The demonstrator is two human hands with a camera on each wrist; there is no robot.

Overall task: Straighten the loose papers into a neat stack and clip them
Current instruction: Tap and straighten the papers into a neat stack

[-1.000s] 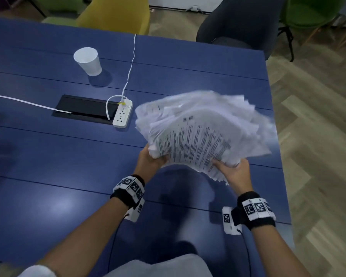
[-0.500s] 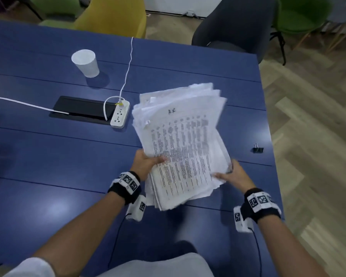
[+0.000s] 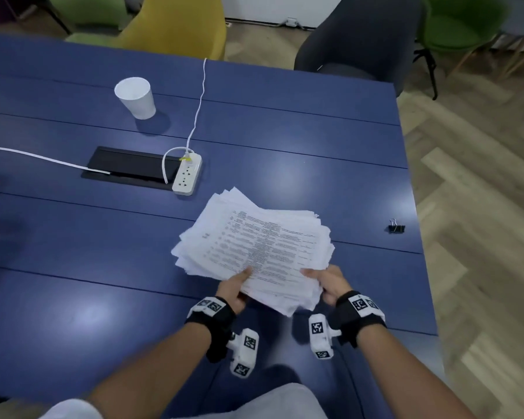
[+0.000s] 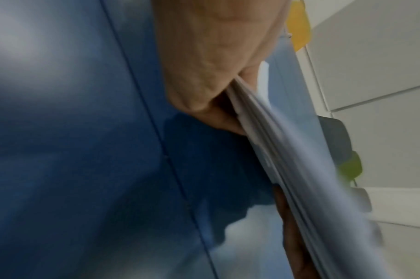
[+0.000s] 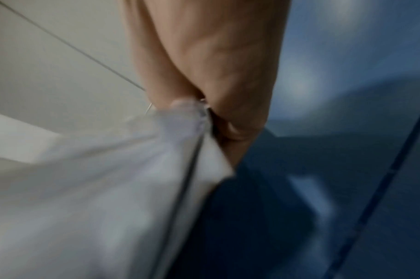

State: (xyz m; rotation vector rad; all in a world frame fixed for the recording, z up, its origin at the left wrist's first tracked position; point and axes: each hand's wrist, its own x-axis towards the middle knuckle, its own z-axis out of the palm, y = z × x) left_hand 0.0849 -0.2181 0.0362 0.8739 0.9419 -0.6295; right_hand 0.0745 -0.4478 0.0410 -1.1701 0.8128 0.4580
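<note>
head view: i hold the loose paper stack [image 3: 254, 249] mid-frame, my left hand [image 3: 232, 290] and right hand [image 3: 330, 284] both pinching its near edge. the binder clip [image 3: 396, 227] lies at right, nearer my right hand, well apart.

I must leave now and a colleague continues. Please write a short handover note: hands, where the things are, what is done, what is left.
Left hand: grips the near left edge of the papers, thumb on top.
Right hand: grips the near right corner.
Papers: one gathered bundle, held over the blue table; edges uneven and fanned.
Binder clip: lies on the table to the right of the papers, near the table edge, untouched.
Done: sheets collected.
Left: square the edges, then fetch the clip and clip the stack.
</note>
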